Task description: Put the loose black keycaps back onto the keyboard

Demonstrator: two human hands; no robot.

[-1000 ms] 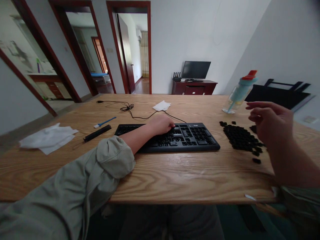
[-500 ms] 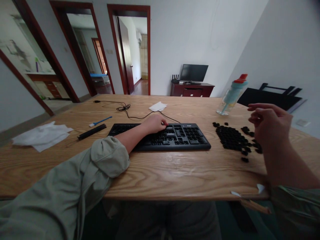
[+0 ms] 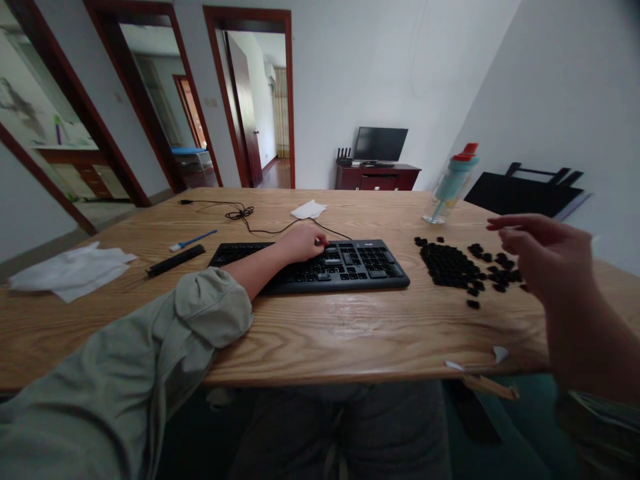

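A black keyboard lies on the wooden table, with many of its keys taken off and a few wide keycaps still on it. My left hand rests on its upper middle part, fingers curled and closed; what they hold, if anything, is hidden. Loose black keycaps lie to the right of the keyboard, several in a tight block and others scattered beside it. Above the right side of these keycaps hovers my right hand, index finger stretched out and thumb just below it, with nothing visible between them.
A water bottle with a red lid stands behind the keycaps. On the left lie white tissues, a blue-handled brush and a black stick-like piece. The keyboard cable and a folded tissue lie behind the keyboard.
The view has turned slightly right. My right hand has moved a little right over the table, its index finger straighter. My left hand stays on the keyboard.
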